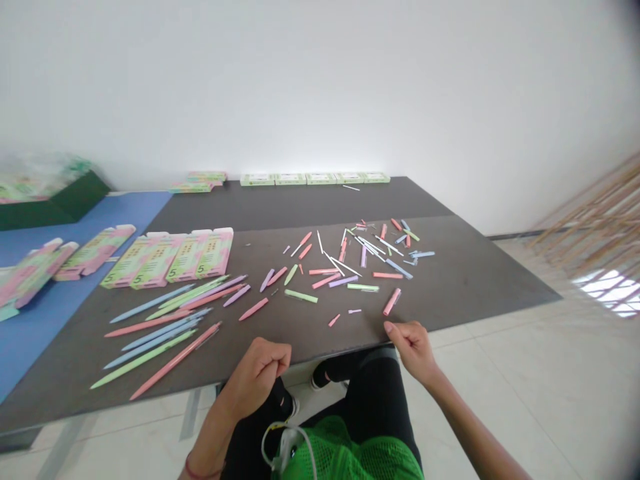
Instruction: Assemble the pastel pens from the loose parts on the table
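My left hand rests as a loose fist at the table's front edge, with nothing showing in it. On the right, my right hand is also curled closed at the edge, its thumb pointing toward a short pink pen barrel but apart from it. Left of my left hand lie several assembled pens in blue, green, pink and purple, among them a long pink pen. Loose pen parts are scattered ahead of both hands: a green barrel, a pink tip section, white refills and small pink and purple pieces.
Flattened pink-green boxes lie in a row at left, with more on a blue surface. A dark green bin stands there. Several closed boxes line the back edge by the wall. Thin sticks lean at right.
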Demonstrator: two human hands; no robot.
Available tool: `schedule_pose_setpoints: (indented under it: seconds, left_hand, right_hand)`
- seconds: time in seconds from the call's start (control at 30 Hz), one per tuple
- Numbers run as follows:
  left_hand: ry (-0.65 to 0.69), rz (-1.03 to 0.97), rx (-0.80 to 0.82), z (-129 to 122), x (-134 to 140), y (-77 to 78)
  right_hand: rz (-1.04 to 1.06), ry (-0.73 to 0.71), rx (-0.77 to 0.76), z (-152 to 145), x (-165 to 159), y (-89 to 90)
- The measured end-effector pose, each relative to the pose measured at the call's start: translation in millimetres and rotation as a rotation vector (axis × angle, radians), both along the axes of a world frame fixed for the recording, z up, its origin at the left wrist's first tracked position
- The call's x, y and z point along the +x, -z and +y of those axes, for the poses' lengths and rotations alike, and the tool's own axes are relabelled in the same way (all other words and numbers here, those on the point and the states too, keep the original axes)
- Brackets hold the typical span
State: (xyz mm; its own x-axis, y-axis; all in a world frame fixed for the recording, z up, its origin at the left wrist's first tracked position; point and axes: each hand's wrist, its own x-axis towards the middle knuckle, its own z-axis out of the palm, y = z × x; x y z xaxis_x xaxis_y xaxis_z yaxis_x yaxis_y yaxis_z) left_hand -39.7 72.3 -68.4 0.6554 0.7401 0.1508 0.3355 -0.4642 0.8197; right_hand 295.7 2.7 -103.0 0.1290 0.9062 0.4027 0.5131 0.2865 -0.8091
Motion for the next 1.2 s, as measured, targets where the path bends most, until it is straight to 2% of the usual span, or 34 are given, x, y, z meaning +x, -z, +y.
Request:
schedule_pose_setpoints:
  seconds: [0.2, 0.63, 0.7, 0.77, 0.87, 0.93, 1.0, 1.07, 1.2]
  left_hand:
    - [0.031, -0.091, -0.064, -1.3, 5.1, -5.5]
    - [0.034, -0.102, -0.098, -2.9, 6.8, -8.1]
    - [0.036, -0.107, -0.09, -2.8, 6.7, -7.8]
    - [0.036, -0.11, -0.081, -2.6, 6.7, -7.2]
    - [0.029, -0.11, -0.068, -2.4, 6.8, -6.3]
    - [0.022, -0.103, -0.062, -2.4, 6.9, -6.1]
    - [0.013, -0.092, -0.063, -2.5, 6.9, -6.2]
    - [0.009, -0.079, -0.067, -2.4, 6.6, -6.6]
    - [0.013, -0.069, -0.082, -2.1, 6.3, -6.5]
  right_hand:
    - [-0.014, -0.001, 0.007, -2.7, 4.0, -2.0]
    - [-0.111, 0.047, 0.004, -5.4, 1.3, -1.9]
    - [-0.141, 0.051, -0.03, -4.1, -2.4, -10.7]
    - [-0.197, 0.001, -0.105, -2.3, -7.0, -26.8]
    - [-0.327, -0.16, -0.176, 1.7, -17.3, -51.4]
    - [-0.31, -0.25, -0.218, 5.5, -25.8, -56.6]
    - [-0.176, -0.266, -0.321, 10.0, -33.4, -50.4]
    - [-0.048, -0.223, -0.422, 14.6, -38.2, -39.0]
    - [0.051, -0.203, -0.49, 20.8, -38.1, -26.2]
